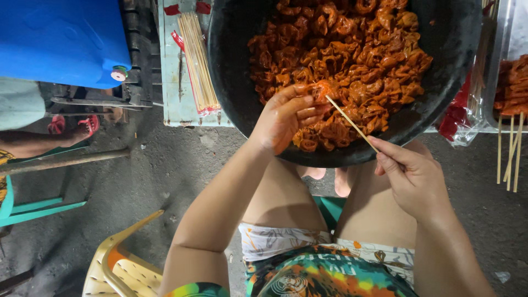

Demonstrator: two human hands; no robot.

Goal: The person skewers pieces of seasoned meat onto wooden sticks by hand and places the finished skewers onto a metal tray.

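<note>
Head view, looking straight down: my left hand [286, 118] reaches forward over the near rim of the black basin [231, 82], wrist slightly bent, forearm running back toward my lap. Its grip is pressed together, thumb and fingertips pinching one orange marinated meat piece [323, 89] at the near edge of the meat heap [352, 60] that fills the basin. My right hand [412, 179] sits lower and to the right, just outside the basin rim, above my right thigh, forearm angled in from the lower right. Its grip is closed, pinching the butt end of a bamboo skewer [352, 125]. The skewer slants up and left across the rim, its tip meeting the pinched meat piece. A bundle of bare skewers [198, 60] lies on the bench [173, 104] left of the basin. Loaded skewers [511, 121] rest on a tray at the right edge.
</note>
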